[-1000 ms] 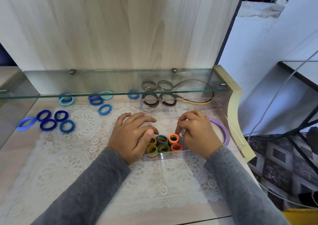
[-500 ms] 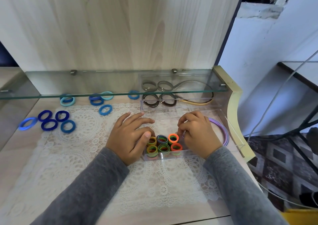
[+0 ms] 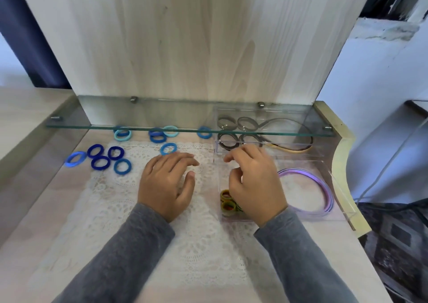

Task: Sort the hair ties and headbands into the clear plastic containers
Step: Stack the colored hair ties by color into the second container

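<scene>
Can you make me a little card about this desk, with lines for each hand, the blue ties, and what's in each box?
Left hand: open, over the lace mat, holding nothing
Right hand: fingers loosely curled, over the near box
Blue ties: loose on the desk, left side, none boxed
Near box: colourful ties, purple headbands
Far box: brown ties, one headband

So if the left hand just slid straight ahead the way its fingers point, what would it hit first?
Most likely the blue hair tie lying on the lace mat just beyond the fingertips of the left hand. If the hand hovers above the mat, which I can't tell, it could pass over.
</scene>
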Demonstrator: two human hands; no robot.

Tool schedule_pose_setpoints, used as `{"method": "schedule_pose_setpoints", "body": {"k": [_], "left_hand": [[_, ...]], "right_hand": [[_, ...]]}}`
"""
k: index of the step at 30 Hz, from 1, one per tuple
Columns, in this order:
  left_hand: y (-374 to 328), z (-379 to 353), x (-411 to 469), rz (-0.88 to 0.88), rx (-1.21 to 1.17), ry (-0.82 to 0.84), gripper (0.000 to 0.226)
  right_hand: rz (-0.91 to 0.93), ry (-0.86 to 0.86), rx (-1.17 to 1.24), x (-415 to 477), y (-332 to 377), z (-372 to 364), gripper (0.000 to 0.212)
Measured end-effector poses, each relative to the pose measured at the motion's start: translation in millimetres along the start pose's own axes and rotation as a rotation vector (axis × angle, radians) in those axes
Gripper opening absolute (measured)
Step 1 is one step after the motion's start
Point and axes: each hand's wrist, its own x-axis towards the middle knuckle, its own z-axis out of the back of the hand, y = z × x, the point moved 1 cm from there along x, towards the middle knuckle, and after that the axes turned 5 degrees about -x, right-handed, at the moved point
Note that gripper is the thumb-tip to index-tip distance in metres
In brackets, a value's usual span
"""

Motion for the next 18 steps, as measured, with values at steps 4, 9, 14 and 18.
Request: {"method": "schedule_pose_setpoints", "body": {"k": [4,9,14,18], "left_hand": [[21,8,-7,0.178,0.163,-0.016,0.033],[50,24,-23,0.459,0.306,0.042,0.048],[65,35,-29,0.562,0.369,0.034,0.047],[81,44,-32,0.589,0.412,0.014,0.043]], "right_hand": [[0.064,0.035,0.103,5,42,-25,0.039],[0.054,0.238,0.053,14,76,-66,0.041],[-0.093,0.398,-0.078,27,84,-103,0.052],[-0.146,0.373,-0.158,34,86,-123,0.056]]}}
